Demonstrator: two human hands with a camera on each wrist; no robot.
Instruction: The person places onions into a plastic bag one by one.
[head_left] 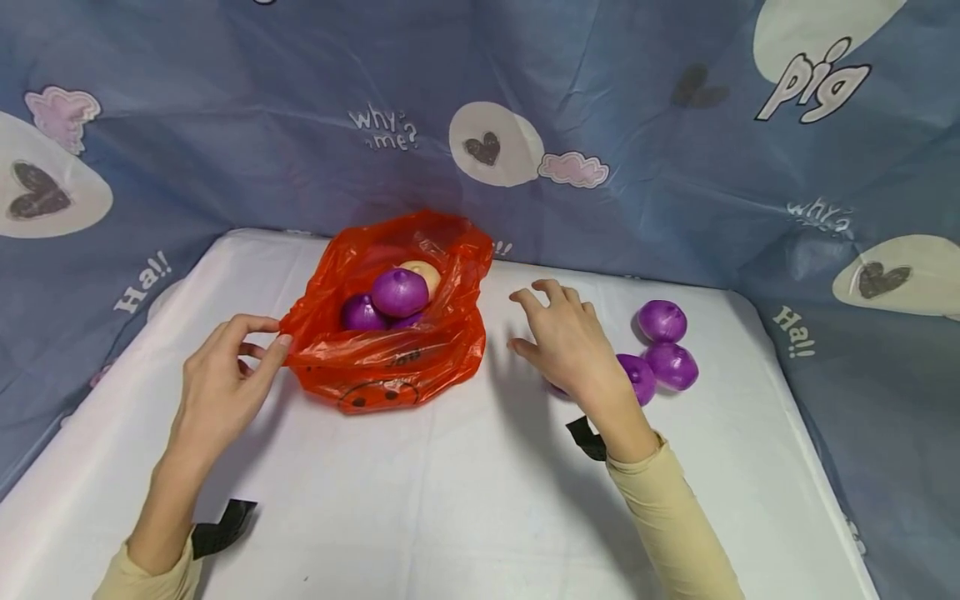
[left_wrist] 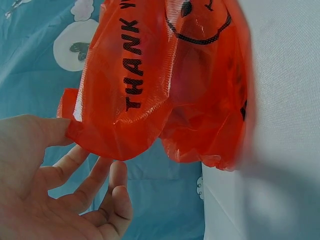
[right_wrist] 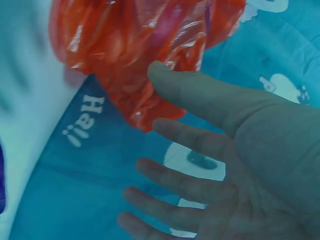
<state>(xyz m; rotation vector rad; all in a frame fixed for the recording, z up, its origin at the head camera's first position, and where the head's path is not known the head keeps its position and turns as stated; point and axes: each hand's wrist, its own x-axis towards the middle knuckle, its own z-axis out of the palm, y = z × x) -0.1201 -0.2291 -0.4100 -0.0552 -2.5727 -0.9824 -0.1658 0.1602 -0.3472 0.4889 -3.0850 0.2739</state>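
A red plastic bag (head_left: 382, 367) with a printed smiley face stands with its mouth spread on the table. Inside it lie purple onions (head_left: 400, 292) and a pale yellow round item (head_left: 422, 277), partly hidden. My left hand (head_left: 225, 383) pinches the bag's left rim between thumb and index finger; black "THANK" lettering shows on the bag in the left wrist view. To the right of the bag, my right hand (head_left: 566, 337) hovers with fingers spread and nothing in its grasp. Beyond that wrist, several purple onions (head_left: 671, 367) sit on the table, one mostly hidden under the hand.
The white-covered table (head_left: 465, 500) ends at a blue printed cloth (head_left: 637, 108) rising behind and beside it. Black straps (head_left: 225, 529) hang by both wrists.
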